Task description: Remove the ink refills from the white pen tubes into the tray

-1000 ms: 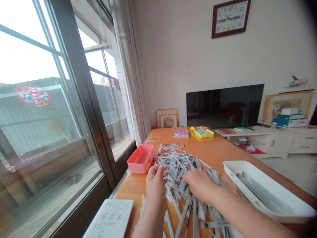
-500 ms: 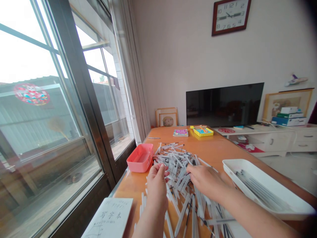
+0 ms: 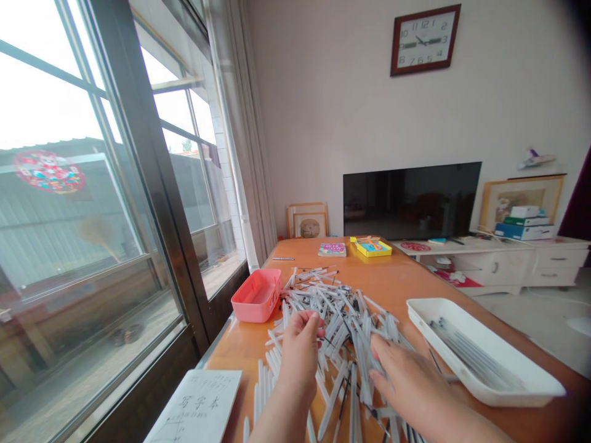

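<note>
A long, glossy orange-brown table point(image 3: 401, 277) bears a sprawling heap of slim, translucent white tubes and thin dark rods point(image 3: 341, 307). An open, pinkish-red plastic basket point(image 3: 253, 312) sits just left of it, a long white tray point(image 3: 517, 399) to its right. A white paper notebook point(image 3: 196, 403) lies nearest; a slim silver pen point(image 3: 283, 259), a pink-and-purple booklet point(image 3: 332, 250) and a shallow yellow box point(image 3: 376, 251) occupy the far end.

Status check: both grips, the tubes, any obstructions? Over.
Left grip curled, contents unclear. Right grip open at the loose tubes. Pink box left, white tray right, neither between grips and tubes.
</note>
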{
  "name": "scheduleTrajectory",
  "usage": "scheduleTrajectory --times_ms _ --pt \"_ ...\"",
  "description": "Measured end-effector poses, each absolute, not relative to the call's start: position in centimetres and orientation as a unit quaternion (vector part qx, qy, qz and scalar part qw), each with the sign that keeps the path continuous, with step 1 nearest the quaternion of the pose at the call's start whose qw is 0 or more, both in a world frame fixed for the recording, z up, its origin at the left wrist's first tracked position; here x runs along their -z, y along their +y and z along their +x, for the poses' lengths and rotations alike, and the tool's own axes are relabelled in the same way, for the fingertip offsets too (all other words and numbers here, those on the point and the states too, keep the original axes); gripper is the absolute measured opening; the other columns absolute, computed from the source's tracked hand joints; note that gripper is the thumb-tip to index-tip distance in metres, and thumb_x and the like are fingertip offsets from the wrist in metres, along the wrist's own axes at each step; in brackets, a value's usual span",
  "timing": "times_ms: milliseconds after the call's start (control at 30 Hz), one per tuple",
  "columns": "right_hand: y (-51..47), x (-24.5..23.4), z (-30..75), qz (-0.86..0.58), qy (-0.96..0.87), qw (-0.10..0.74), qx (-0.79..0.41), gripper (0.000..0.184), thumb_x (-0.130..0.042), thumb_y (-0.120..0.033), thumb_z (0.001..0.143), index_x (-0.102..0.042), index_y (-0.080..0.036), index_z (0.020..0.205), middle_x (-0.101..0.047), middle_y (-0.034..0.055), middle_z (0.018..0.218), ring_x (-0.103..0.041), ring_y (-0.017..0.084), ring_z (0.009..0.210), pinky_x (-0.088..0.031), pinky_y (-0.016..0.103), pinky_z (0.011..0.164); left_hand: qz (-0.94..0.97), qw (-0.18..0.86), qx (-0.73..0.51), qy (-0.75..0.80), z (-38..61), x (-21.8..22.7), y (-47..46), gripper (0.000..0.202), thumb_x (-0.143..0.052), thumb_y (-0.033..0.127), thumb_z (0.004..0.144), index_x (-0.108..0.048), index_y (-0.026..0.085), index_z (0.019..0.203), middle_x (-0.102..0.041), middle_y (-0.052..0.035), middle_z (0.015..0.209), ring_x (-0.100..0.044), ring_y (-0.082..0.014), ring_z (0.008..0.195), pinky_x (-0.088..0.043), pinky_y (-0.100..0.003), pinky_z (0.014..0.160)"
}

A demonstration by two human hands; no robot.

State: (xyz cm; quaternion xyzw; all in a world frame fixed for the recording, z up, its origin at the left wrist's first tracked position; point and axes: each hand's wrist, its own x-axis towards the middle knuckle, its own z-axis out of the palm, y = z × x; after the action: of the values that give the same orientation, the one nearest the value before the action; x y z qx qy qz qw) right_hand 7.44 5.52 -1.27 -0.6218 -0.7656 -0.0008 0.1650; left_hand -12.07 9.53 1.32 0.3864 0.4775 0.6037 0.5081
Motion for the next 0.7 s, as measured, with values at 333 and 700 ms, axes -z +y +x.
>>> scheduleTrajectory --times_ms 333,700 --pt "5.5 0.4 8.4 -0.631 -0.73 0.254 -0.071 0.01 -0.048 -0.019 0.084 -0.041 -0.026 0.083 -0.062 -0.0018 0.071 -0.057 0.019 0.065 -0.032 0.029 0.061 0.444 0.507 -0.556 0.487 -11.2 -0.9 9.0 0.023 -0.068 0.04 0.079 -0.063 0.019 0.086 -0.068 -0.0055 0.082 -0.06 -0.0162 0.071 -0.041 -0.026 0.063" --pt "4.9 -0.5 8.1 -0.492 -0.732 0.372 -0.291 0.005 -0.049 -0.026 0.093 -0.048 -0.024 0.088 -0.053 -0.0031 0.082 -0.052 0.016 0.079 -0.042 0.027 0.072 0.359 0.682 -0.52 0.367 -10.4 -1.1 8.6 0.039 -0.076 0.041 0.08 -0.061 0.015 0.106 -0.072 -0.0106 0.096 -0.061 -0.0116 0.067 -0.047 -0.024 0.064"
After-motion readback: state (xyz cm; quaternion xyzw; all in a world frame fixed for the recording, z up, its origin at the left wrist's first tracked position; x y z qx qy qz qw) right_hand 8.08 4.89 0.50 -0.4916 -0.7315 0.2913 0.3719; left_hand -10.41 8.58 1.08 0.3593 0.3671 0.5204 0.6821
